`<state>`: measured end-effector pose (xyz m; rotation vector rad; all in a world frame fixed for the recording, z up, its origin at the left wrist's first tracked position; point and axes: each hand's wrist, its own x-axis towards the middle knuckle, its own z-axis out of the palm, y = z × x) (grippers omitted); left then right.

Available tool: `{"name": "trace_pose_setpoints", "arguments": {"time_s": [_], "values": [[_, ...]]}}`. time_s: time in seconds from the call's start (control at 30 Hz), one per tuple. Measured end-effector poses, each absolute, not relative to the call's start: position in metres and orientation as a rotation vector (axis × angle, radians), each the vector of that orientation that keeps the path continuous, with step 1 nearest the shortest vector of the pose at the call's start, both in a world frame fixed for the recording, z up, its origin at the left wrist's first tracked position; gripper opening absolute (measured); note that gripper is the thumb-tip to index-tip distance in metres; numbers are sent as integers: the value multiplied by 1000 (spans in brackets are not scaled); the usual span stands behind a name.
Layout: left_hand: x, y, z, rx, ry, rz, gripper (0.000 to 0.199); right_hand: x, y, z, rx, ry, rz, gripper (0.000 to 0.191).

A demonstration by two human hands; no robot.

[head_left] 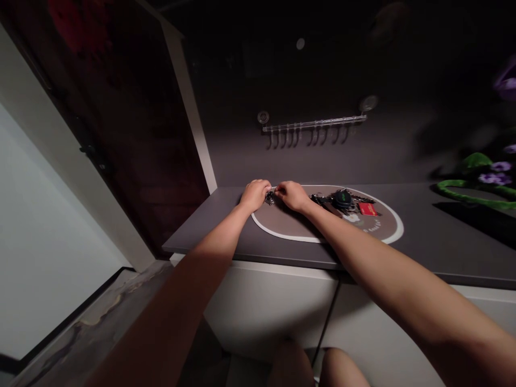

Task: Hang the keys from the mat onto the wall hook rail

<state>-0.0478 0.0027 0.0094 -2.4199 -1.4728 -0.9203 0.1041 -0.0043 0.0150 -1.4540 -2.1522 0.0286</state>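
Observation:
My left hand [255, 195] is closed, its fingertips pinched at the top of a small bunch of metal keys [270, 199] over the left end of an oval brown mat [290, 228] with a white rim. Right beside it, my right hand [293, 195] is also closed in a pinch, fingertips close to the same bunch; what they hold is too small to make out. Farther right on the mat lies a pile of keys [318, 199] with a dark round item bearing green marks [343, 199] and a red card [367, 209].
A clear rail with several hooks [314, 124] is fixed to the dark wall behind the grey counter [427, 236]. Purple flowers with a green looped base [463, 196] stand at the right. White cabinet doors [274, 301] are below, and a dark door [133, 134] is at left.

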Motion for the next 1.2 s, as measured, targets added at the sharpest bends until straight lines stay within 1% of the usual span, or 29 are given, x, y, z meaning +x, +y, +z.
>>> {"name": "trace_pose_setpoints", "arguments": {"time_s": [0.37,0.53,0.77,1.0,1.1,1.2], "values": [[-44,9,4,-2447,-1576,-1459,19,100,-10,17,-1261,-1916,242,14],[-42,6,5,-2455,-1582,-1572,19,100,-3,13,-1167,-1790,448,14],[-40,2,6,-2392,-1532,-1496,19,99,0,8,-1080,-1663,623,15],[-41,-3,7,-2315,-1436,-1307,23,102,-5,14,-1016,-1626,637,18],[-43,-7,9,-2274,-1451,-1231,27,104,-5,17,-988,-1605,610,23],[-44,-8,10,-2240,-1507,-1163,30,102,-3,24,-955,-1551,656,25]]}}
